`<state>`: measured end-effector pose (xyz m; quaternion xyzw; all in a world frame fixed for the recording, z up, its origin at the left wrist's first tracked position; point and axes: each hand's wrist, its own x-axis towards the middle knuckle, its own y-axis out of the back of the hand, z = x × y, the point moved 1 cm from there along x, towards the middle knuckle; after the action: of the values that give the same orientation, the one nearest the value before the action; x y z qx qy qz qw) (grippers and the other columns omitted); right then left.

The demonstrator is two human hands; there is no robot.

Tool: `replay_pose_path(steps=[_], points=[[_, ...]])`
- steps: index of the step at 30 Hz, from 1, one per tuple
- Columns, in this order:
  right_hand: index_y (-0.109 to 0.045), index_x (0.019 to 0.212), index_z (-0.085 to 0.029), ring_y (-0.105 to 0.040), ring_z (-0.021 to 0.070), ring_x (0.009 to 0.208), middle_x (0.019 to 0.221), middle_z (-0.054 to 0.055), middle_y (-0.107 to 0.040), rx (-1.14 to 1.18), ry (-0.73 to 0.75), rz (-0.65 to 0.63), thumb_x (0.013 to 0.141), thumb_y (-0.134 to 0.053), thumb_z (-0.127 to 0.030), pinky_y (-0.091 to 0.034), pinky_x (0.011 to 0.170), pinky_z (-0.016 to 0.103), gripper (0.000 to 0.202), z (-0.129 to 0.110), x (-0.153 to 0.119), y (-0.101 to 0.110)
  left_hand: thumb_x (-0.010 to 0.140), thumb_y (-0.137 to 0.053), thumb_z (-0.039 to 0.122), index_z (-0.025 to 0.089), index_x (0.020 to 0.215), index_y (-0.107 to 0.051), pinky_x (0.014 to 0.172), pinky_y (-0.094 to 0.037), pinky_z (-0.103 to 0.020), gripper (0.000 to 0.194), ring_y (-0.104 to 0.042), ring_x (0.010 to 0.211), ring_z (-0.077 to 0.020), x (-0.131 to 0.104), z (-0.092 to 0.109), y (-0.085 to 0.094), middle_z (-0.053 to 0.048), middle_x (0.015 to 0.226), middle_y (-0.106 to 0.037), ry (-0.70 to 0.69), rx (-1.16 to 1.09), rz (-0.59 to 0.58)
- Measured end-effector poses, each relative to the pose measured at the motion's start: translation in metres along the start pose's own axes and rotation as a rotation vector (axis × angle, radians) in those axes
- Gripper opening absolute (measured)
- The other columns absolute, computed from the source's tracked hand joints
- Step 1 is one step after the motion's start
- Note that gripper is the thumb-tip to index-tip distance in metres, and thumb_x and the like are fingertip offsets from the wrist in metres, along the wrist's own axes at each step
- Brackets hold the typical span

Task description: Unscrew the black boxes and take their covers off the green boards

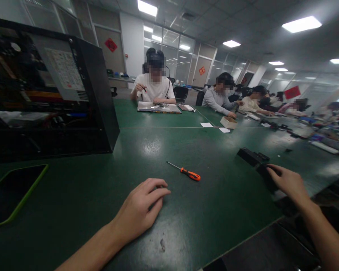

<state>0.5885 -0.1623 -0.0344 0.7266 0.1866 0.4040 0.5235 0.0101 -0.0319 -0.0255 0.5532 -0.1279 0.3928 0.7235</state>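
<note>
My left hand (145,205) lies on the green tabletop with its fingers apart and loosely bent, holding nothing. Just beyond its fingertips is a screwdriver (190,174) with an orange and black handle, its thin shaft pointing away to the left. Over at the right, my right hand (289,184) is closed on a long black part (267,177) near the table edge. That part is blurred and partly covered by the hand, so its kind does not show. Another black piece (250,156) sits at its far end.
An open computer case (97,94) stands at the left, its inside showing. In front of it lies a phone-like slab (17,192) with a green rim. Across the table (147,146), a person (155,86) works over a flat panel (159,108). A small box (228,123) and papers (206,125) lie further back.
</note>
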Motion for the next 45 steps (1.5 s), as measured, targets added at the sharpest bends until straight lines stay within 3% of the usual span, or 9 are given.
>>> replay_pose_path(steps=[6,11,14,18,26,35,41,45], points=[[-0.076,0.126,-0.018,-0.072,0.0416,0.095,0.097,0.019,-0.079,-0.056,-0.066,-0.064,0.090,-0.038,-0.062,-0.052,0.080,0.046,0.069,0.009,0.006,-0.008,0.099,-0.050,0.010,0.021,0.113,-0.072,0.091,-0.057,-0.037,0.028,-0.067,0.107,-0.0219,0.000,0.000,0.000,-0.010,0.118,-0.068,-0.006,-0.003,-0.010],[-0.072,0.134,-0.019,-0.071,0.0398,0.104,0.108,0.018,-0.079,-0.040,-0.130,-0.105,0.090,-0.040,-0.062,-0.053,0.081,0.043,0.069,0.013,0.011,-0.012,0.099,-0.050,0.010,0.020,0.112,-0.071,0.091,-0.057,-0.037,0.027,-0.067,0.107,-0.0220,0.001,0.000,0.000,-0.010,0.119,-0.067,-0.004,-0.008,-0.033],[-0.070,0.136,-0.018,-0.072,0.0391,0.101,0.109,0.019,-0.078,-0.029,-0.138,-0.153,0.090,-0.043,-0.055,-0.053,0.077,0.042,0.065,0.013,0.022,-0.012,0.099,-0.051,0.010,0.020,0.111,-0.071,0.089,-0.057,-0.037,0.026,-0.067,0.106,-0.0225,0.000,0.000,-0.001,-0.010,0.118,-0.067,-0.015,-0.004,-0.048],[-0.078,0.124,-0.022,-0.072,0.0338,0.098,0.106,0.015,-0.079,0.007,-0.104,-0.211,0.088,-0.050,-0.051,-0.052,0.075,0.037,0.053,0.008,0.038,-0.012,0.098,-0.051,0.010,0.020,0.112,-0.071,0.088,-0.058,-0.039,0.027,-0.066,0.105,-0.0231,-0.002,-0.001,-0.002,-0.010,0.118,-0.067,-0.034,0.009,-0.056],[-0.078,0.120,-0.025,-0.070,0.0362,0.101,0.103,0.014,-0.078,0.000,-0.105,-0.158,0.087,-0.047,-0.062,-0.049,0.083,0.041,0.059,0.000,0.032,-0.020,0.098,-0.050,0.009,0.020,0.113,-0.072,0.090,-0.057,-0.038,0.029,-0.066,0.106,-0.0233,-0.004,-0.002,-0.003,-0.010,0.120,-0.067,-0.058,0.043,-0.073],[-0.082,0.113,-0.022,-0.072,0.0343,0.092,0.097,0.013,-0.080,0.073,-0.107,-0.224,0.081,-0.050,-0.065,-0.051,0.072,0.037,0.063,0.008,0.043,-0.010,0.098,-0.050,0.009,0.020,0.113,-0.071,0.091,-0.056,-0.040,0.028,-0.066,0.108,-0.0242,-0.004,0.000,-0.004,-0.010,0.122,-0.067,-0.079,0.048,-0.081],[-0.080,0.113,-0.022,-0.069,0.0393,0.106,0.108,0.014,-0.079,0.062,-0.082,-0.162,0.083,-0.044,-0.063,-0.051,0.086,0.043,0.062,0.006,0.037,-0.018,0.097,-0.050,0.009,0.020,0.112,-0.071,0.091,-0.056,-0.041,0.028,-0.066,0.108,-0.0250,-0.003,0.002,-0.002,-0.010,0.122,-0.068,-0.091,0.047,-0.078],[-0.077,0.113,-0.023,-0.070,0.0367,0.106,0.112,0.012,-0.079,0.088,-0.060,-0.140,0.084,-0.045,-0.062,-0.052,0.088,0.042,0.058,0.003,0.034,-0.019,0.097,-0.050,0.008,0.020,0.111,-0.071,0.091,-0.056,-0.041,0.028,-0.066,0.107,-0.0252,-0.001,0.004,0.000,-0.011,0.120,-0.068,-0.098,0.057,-0.069]])
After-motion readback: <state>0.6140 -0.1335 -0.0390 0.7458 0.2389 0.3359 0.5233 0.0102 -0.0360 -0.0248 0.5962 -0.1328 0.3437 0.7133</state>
